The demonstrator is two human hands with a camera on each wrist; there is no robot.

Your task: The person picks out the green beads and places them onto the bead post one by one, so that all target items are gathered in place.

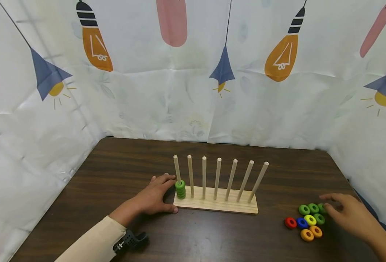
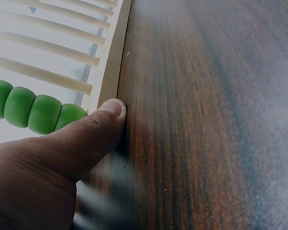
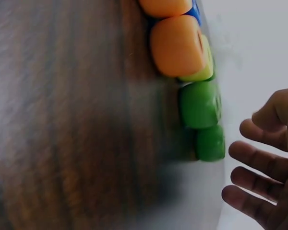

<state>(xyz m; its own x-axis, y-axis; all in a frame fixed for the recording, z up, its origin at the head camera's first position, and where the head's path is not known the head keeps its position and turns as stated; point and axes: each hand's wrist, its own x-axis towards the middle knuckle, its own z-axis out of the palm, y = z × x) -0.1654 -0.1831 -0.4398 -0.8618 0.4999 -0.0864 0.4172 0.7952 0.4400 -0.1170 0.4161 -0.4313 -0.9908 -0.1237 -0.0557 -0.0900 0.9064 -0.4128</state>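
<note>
My left hand [image 1: 155, 198] grips the left end of a wooden peg board [image 1: 212, 204], thumb at the front edge and fingers round toward the back. Several upright pegs stand in a row on it. Green rings [image 1: 180, 190] are stacked on the leftmost peg, close beside that hand; the left wrist view shows them beyond the thumb [image 2: 98, 122]. Over at the right, my right hand [image 1: 350, 216] hovers by several loose green rings [image 1: 319, 219], its fingers spread and slightly bent. Nothing is between those fingers in the right wrist view.
Among the loose rings lie a yellow ring [image 1: 310, 220], a blue ring [image 1: 302, 223], a red ring [image 1: 290, 222] and two orange rings [image 1: 307, 235]. All rest on the dark wooden table [image 1: 229, 240]. A printed cloth [image 1: 166, 102] hangs behind its far edge.
</note>
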